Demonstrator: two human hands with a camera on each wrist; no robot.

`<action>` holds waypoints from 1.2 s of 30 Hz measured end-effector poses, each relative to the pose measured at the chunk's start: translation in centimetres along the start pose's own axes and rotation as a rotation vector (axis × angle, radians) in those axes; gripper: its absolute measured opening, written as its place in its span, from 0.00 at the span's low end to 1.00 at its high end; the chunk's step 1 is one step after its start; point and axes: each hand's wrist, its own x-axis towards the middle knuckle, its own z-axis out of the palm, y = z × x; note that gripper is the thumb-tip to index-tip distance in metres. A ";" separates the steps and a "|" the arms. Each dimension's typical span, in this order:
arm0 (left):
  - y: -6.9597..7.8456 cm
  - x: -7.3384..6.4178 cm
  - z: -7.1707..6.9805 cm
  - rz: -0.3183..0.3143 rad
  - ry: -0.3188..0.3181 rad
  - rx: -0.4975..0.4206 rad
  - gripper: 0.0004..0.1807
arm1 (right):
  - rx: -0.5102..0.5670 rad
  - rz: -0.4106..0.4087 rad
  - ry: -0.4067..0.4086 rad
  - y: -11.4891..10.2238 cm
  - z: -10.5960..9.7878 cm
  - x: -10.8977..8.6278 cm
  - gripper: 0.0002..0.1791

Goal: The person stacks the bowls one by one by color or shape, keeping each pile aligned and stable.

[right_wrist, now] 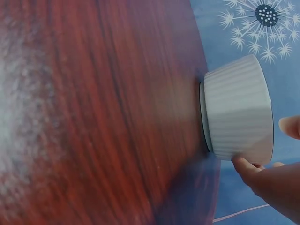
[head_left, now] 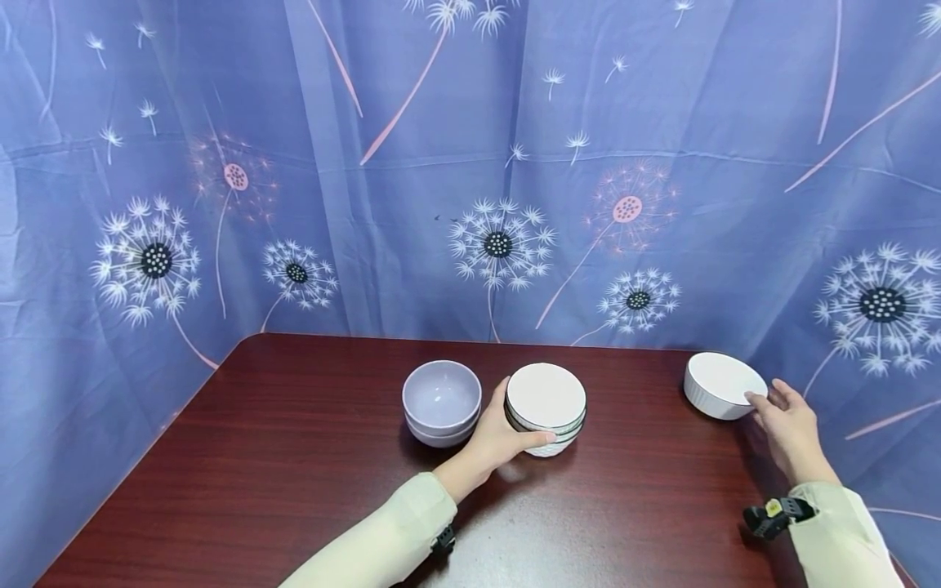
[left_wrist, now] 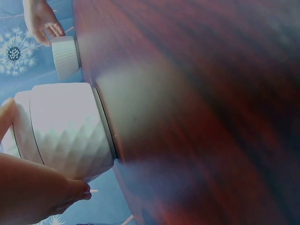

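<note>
My left hand [head_left: 496, 445] grips a stack of white bowls [head_left: 546, 395] at the middle of the table. Its thumb lies along the near side and its fingers reach round the left. Dark lines mark the rims, and the wall is faceted in the left wrist view. At the far right corner, my right hand [head_left: 792, 429] is at a white ribbed bowl [head_left: 724, 380], which stands upright. In the right wrist view the fingers [right_wrist: 243, 168] touch the bowl's side, while the thumb stands off above the rim. Left of my left hand sit two stacked lavender bowls [head_left: 441, 396].
The dark red wooden table [head_left: 294, 482] carries all the bowls. A blue curtain [head_left: 412, 212] with dandelion prints hangs close behind its back edge and along both sides.
</note>
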 end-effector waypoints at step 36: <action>-0.1 0.2 0.1 -0.032 0.012 0.011 0.62 | 0.532 0.095 0.071 1.2 0.5 0.7 0.20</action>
